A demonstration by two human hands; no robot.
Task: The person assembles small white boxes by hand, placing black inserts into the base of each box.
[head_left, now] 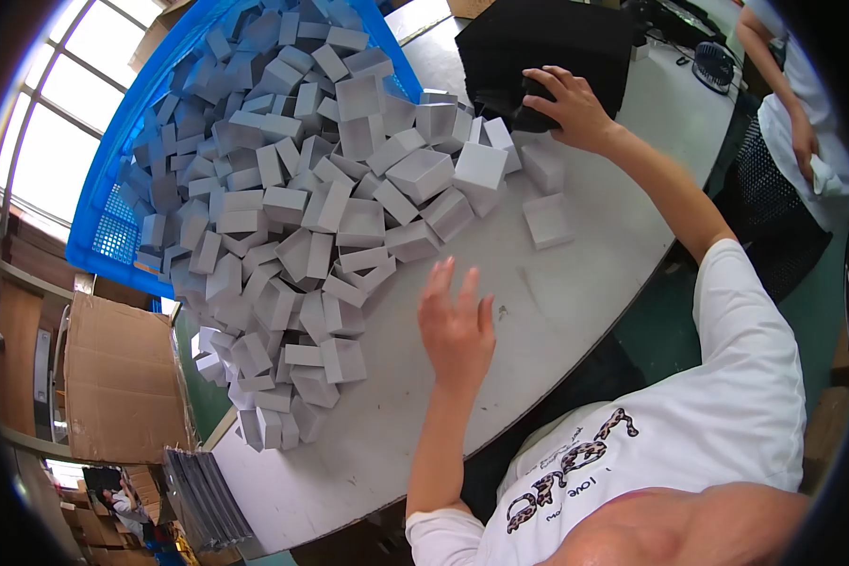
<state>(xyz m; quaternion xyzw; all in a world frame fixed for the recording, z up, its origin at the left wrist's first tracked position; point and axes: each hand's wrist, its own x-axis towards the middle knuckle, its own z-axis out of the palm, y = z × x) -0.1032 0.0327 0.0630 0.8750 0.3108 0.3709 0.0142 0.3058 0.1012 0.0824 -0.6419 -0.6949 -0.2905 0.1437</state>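
Boxes [358, 222], small and pale, heaped on table [557, 292], just beyond fingertips of left hand [457, 335], loosely open and empty; black container [552, 38] at half-bent fingers of right hand [577, 115], grip indeterminable.

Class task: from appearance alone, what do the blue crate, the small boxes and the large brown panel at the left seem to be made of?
Blue crate: probably moulded plastic, slightly glossy; its wall has a regular open mesh.
Small boxes: likely matt, pale grey-white card, with thin walls and crisp edges.
Brown panel: apparently dull, creased cardboard.
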